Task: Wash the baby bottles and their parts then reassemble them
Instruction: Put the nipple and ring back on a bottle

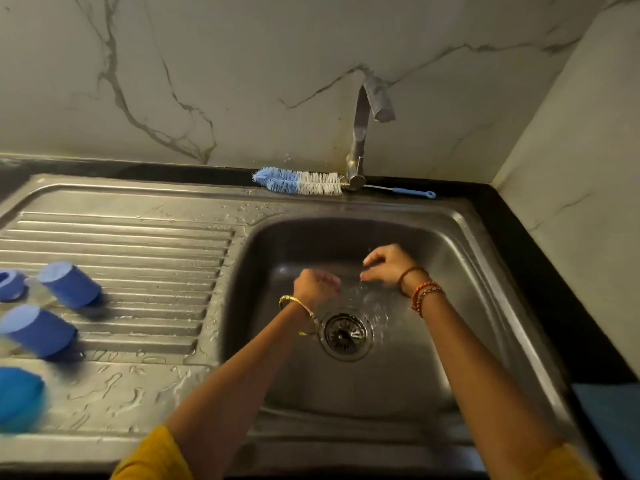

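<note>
I have both hands down in the sink basin (pixel 485 258), over wet steel just behind the drain (pixel 345 336). My left hand (pixel 317 284) has its fingers (pixel 330 280) curled in loosely, and my right hand (pixel 388 265) has its fingers (pixel 369 261) bent downward and close together; neither seems to hold anything, though the blur there keeps me from being sure. No stream shows under the tap (pixel 360 147), yet water ripples around the drain.

The bottles are not in the basin at all. They lie on the ribbed drainboard (pixel 138 237) to my left: one capped bottle (pixel 69 285) on its side, a second capped bottle (pixel 38 330) nearer me, a small blue ring (pixel 12 284) at the frame's edge and a blue rounded piece (pixel 19 393) in the lower corner, too smeared to name. The bottle brush (pixel 298 181) rests on the back ledge against the tap's base.

My worry is the drainboard. It is wet and, I judge, slopes toward the basin, and those bottles lie on their round sides, so a careless nudge could send one rolling. Wet fingers could also let a cap slip, and a small part dropped here could lodge in the drain. Reaching back for the brush, my sleeve (pixel 156 455) may drag across washed pieces.
</note>
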The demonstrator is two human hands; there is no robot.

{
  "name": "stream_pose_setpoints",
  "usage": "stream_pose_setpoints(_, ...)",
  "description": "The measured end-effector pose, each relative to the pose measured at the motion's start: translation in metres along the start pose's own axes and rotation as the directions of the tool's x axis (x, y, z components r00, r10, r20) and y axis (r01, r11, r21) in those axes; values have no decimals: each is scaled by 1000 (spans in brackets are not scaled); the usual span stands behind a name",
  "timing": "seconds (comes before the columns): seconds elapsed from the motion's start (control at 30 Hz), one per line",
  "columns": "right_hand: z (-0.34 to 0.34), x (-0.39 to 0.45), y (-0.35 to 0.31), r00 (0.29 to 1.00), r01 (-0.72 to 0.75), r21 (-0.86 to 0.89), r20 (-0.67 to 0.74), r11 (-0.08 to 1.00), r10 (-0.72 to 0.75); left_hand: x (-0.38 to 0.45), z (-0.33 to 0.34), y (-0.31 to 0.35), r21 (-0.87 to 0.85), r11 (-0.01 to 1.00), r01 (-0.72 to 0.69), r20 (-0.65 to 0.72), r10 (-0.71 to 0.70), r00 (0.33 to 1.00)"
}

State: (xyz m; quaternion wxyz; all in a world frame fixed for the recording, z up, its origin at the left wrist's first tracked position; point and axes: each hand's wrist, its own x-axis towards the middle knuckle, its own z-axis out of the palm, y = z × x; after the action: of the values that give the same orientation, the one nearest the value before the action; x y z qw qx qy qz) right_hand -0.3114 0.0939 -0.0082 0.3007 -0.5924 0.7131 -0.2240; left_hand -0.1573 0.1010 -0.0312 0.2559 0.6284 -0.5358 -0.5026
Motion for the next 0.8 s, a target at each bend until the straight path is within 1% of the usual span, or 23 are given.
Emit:
stream_pose_setpoints(0.03,2,-9,5,997,-28,-11,71,1000,29,-6,1,-6,32,999,16,93,-19,996)
stream_pose_setpoints(0.07,4,-14,9,999,13,44,-43,999,-11,-9,1,-9,23,1000,-3,108,0,994)
stream_pose_setpoints(0.1,6,-26,6,949,140,108,-300,984,-102,-16,0,-9,-14,998,-62,27,62,998)
stream_pose_setpoints(0.13,10,-37,7,843,235,108,-518,966,-147,-22,-2,-12,-1,990,-142,-88,141,986)
stream_pose_setpoints(0.17,12,-44,9,784,264,51,-592,963,-184,-25,-5,-14,37,979,-203,-151,206,967)
stream_pose_setpoints(0.2,14,-52,11,809,279,6,-541,960,-232,-29,-7,-19,140,956,-256,-95,271,958)
stream_pose_setpoints(0.23,17,-57,10,921,222,-22,-323,975,-217,-34,-8,-21,291,916,-277,71,268,961)
stream_pose_setpoints(0.27,20,-63,13,994,110,-76,2,991,-110,-41,-10,-27,430,868,-247,205,172,963)
stream_pose_setpoints(0.3,23,-69,17,992,32,-105,127,994,-18,-49,-12,-28,456,861,-225,214,139,967)
stream_pose_setpoints(0.33,24,-73,18,998,16,-98,64,995,-9,-53,-13,-28,434,877,-207,167,147,975)
stream_pose_setpoints(0.37,27,-79,17,976,79,-51,-199,996,-88,-57,-16,-28,345,915,-209,40,209,977)
stream_pose_setpoints(0.4,29,-89,12,855,159,5,-501,987,-135,-62,-19,-27,261,936,-237,-112,274,955)
stream_pose_setpoints(0.43,32,-98,10,754,207,10,-639,978,-153,-69,-22,-27,229,934,-274,-179,317,931)
stream_pose_setpoints(0.47,34,-102,8,738,241,-46,-640,969,-214,-74,-26,-29,302,902,-308,-114,355,928)
stream_pose_setpoints(0.5,36,-104,6,835,247,-57,-495,967,-242,-79,-27,-31,352,877,-328,24,342,939)
stream_pose_setpoints(0.53,44,-108,4,958,175,-76,-216,982,-188,-84,-28,-37,403,861,-312,149,274,950)
stream_pose_setpoints(0.57,49,-112,4,996,54,-128,81,990,-43,-89,-29,-41,403,873,-274,196,210,958)
stream_pose_setpoints(0.6,54,-119,2,977,-30,-162,206,986,63,-92,-32,-47,390,883,-262,187,203,961)
stream_pose_setpoints(0.63,59,-123,0,981,-66,-134,174,989,89,-94,-36,-48,337,907,-253,121,224,967)
stream_pose_setpoints(0.67,62,-128,-6,997,-49,-74,57,996,54,-96,-42,-47,274,926,-259,44,257,965)
stream_pose_setpoints(0.7,63,-137,-19,998,-16,0,-65,1000,16,-101,-50,-45,192,943,-273,-27,283,959)
stream_pose_setpoints(0.73,64,-142,-31,990,9,76,-142,997,2,-102,-58,-43,126,947,-295,-78,306,949)
stream_pose_setpoints(0.8,71,-152,-62,979,52,232,-202,971,-4,-106,-82,-36,10,938,-347,-187,343,921)
